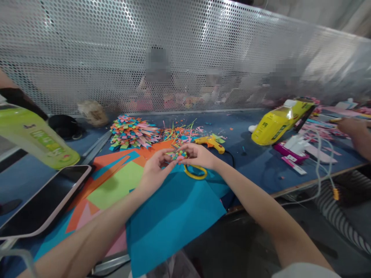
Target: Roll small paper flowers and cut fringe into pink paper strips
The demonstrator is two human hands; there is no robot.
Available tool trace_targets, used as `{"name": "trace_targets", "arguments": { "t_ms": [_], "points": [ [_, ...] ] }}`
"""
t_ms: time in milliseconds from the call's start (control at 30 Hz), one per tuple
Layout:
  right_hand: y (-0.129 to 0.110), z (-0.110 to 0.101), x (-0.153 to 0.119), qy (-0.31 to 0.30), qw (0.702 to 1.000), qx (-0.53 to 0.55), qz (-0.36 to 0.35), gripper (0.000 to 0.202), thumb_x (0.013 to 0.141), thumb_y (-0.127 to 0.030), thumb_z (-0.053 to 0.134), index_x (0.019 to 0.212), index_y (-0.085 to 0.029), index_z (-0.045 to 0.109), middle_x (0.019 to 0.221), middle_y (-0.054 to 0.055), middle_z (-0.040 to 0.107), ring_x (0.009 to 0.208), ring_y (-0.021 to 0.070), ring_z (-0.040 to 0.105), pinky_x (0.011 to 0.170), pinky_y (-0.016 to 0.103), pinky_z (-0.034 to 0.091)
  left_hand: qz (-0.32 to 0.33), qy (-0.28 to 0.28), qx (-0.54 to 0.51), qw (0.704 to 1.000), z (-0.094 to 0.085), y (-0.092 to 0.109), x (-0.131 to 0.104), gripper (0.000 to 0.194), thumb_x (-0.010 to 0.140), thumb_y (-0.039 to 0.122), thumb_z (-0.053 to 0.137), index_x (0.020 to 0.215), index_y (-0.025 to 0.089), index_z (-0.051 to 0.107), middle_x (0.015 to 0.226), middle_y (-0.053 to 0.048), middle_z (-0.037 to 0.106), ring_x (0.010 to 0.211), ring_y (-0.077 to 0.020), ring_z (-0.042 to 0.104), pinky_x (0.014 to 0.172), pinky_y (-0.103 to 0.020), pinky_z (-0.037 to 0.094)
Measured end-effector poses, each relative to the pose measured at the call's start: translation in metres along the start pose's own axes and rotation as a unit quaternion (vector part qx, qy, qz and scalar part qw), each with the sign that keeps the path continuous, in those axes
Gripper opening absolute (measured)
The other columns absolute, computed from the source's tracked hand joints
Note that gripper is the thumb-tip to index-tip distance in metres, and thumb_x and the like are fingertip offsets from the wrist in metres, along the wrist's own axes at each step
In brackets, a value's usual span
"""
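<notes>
Pinching a small multicoloured folded-paper cluster [179,155] betw. fingertips, both hands, left hand [155,166] and right hand [197,155], are closed on it, held equally near, above teal paper sheet [174,216] at worktop [255,162] near edge.

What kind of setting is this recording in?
Likely a shared paper-craft workbench: coloured paper sheets, a yellow glue gun and a pile of folded paper pieces before a perforated metal divider.

screen [179,50]: perforated sheet metal, shiny
blue sheet [171,216]: matt, smooth paper
paper ball [177,155]: folded multicoloured paper, held in both hands
bottle [278,121]: glossy yellow plastic
phone [43,200]: glossy dark glass
bench [249,158]: matt blue cover
</notes>
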State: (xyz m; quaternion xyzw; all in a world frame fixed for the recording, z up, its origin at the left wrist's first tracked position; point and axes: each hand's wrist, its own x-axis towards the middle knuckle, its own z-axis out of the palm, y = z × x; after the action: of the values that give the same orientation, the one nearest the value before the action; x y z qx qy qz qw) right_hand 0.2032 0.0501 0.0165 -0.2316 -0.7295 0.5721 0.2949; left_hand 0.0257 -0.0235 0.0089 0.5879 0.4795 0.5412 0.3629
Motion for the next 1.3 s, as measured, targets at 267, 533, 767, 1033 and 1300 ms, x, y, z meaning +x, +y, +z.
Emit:
{"name": "trace_targets", "arguments": {
  "t_ms": [267,533,767,1033,1300],
  "points": [
    [0.002,0.001,0.001,0.021,0.996,-0.082,0.006,0.025,0.069,-0.029,0.072,0.077,-0.017,0.051,0.071,-0.001,0.061,0.068,0.0125,0.059,0.065,0.027,0.048,0.021,-0.016,0.064,0.998,0.001,-0.004,-0.001,0.035,0.075,0.033,0.065,0.105,0.017,0.057,0.073,0.001,0.059,0.067,-0.0106,0.058,0.057,-0.020,0.045],
    [0.000,-0.001,0.000,0.035,0.992,-0.114,-0.037,0.030,0.065,-0.035,0.074,0.065,-0.017,0.050,0.063,-0.003,0.050,0.059,0.0089,0.048,0.059,0.025,0.043,0.042,-0.015,0.090,0.995,-0.001,-0.004,0.000,0.036,0.075,0.029,0.064,0.108,0.019,0.055,0.078,0.000,0.061,0.073,-0.0124,0.061,0.062,-0.022,0.048],
    [-0.002,-0.001,-0.001,0.026,0.994,-0.107,0.003,0.027,0.068,-0.038,0.073,0.075,-0.018,0.056,0.068,0.000,0.059,0.064,0.0123,0.055,0.062,0.027,0.046,0.068,-0.008,0.088,0.994,0.000,-0.002,-0.001,0.029,0.076,0.029,0.063,0.103,0.019,0.056,0.077,0.000,0.063,0.071,-0.0118,0.061,0.063,-0.023,0.049],
    [-0.004,-0.003,0.000,0.013,0.998,-0.058,-0.001,0.028,0.066,-0.036,0.073,0.071,-0.016,0.056,0.069,0.002,0.064,0.064,0.0125,0.060,0.063,0.027,0.048,0.037,0.008,0.065,0.997,-0.001,0.000,-0.001,0.035,0.073,0.033,0.068,0.103,0.018,0.057,0.074,0.001,0.063,0.070,-0.0115,0.060,0.066,-0.023,0.048],
    [-0.009,-0.003,-0.001,-0.031,0.999,-0.030,0.027,0.024,0.072,-0.035,0.070,0.079,-0.014,0.060,0.069,0.000,0.062,0.062,0.0098,0.058,0.057,0.022,0.046,-0.021,0.041,-0.015,0.999,0.000,-0.001,0.002,0.046,0.066,0.039,0.073,0.102,0.016,0.058,0.069,0.001,0.063,0.056,-0.0084,0.055,0.051,-0.019,0.041]
  ]
}}
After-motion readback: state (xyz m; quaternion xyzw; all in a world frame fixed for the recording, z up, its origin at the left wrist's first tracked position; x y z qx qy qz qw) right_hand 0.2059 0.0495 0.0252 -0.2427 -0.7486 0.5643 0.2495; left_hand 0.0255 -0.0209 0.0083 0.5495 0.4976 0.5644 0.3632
